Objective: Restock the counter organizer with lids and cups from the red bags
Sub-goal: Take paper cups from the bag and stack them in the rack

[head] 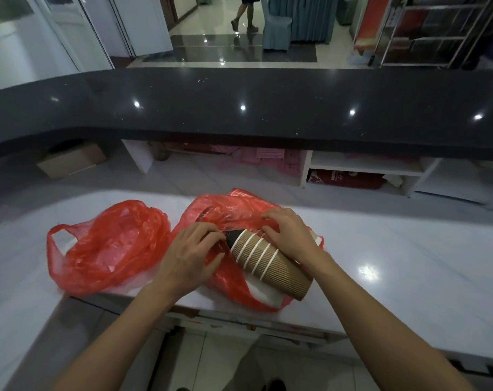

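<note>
A stack of brown ribbed paper cups [267,259] lies on its side at centre frame, half out of the right red bag [234,210], on the pale worktop [409,249]. The left hand [188,255] pinches that bag's plastic beside the stack's dark inner end. The right hand [290,232] rests over the stack's upper side, fingers curled on the bag film. A second red bag [107,244] lies crumpled at left of centre, just beside the first.

cup stack [267,259] far end buried in red bag [234,210], left fingertips [211,235] tucked under plastic, walker's [243,15] upper body cropped
</note>
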Available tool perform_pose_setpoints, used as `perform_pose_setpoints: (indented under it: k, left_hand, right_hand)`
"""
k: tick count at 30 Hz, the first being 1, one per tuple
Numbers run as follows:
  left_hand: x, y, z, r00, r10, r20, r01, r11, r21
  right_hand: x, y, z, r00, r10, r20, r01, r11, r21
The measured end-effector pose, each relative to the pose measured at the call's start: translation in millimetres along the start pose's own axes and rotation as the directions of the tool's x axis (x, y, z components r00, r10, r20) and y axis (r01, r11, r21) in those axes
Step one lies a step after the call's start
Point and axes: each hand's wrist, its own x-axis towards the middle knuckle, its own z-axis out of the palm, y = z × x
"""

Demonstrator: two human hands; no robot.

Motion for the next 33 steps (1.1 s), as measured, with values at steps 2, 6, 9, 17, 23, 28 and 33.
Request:
perform_pose_setpoints:
  k: [2,6,9,17,23,28,33]
  left_hand:
    - [1,4,2,0.999,0.041,-0.021,-0.040,0.999,0.019]
    - [6,12,4,0.996,0.088,0.016,-0.089,0.994,0.058]
    - [4,10,9,0.992,0.015,0.124,-0.031,0.991,0.133]
    - [2,8,12,0.984,-0.037,0.174,0.004,0.982,0.190]
    - [0,8,10,0.981,-0.019,0.192,-0.024,0.975,0.220]
    - [7,15,7,0.984,0.022,0.177,-0.068,0.965,0.253]
    - [23,40,13,0.971,0.169,0.168,-0.215,0.925,0.312]
  right_hand:
    - [-11,-8,-5,0.998,-0.018,-0.055,0.019,0.999,0.033]
    - [-39,-34,-9,0.995,-0.047,-0.085,0.051,0.998,0.040]
    - [-55,-49,-1,0.997,-0.076,-0.013,0.075,0.996,-0.045]
    - [-58,-64,25,0.994,0.056,0.098,-0.030,0.968,-0.249]
    - [-60,-62,16,0.991,0.066,0.120,-0.035,0.969,-0.243]
    - [-75,-44,-1,0.994,0.077,0.080,-0.052,0.961,-0.270]
    - [-91,-21,-23,0.994,0.099,0.047,-0.085,0.965,-0.249]
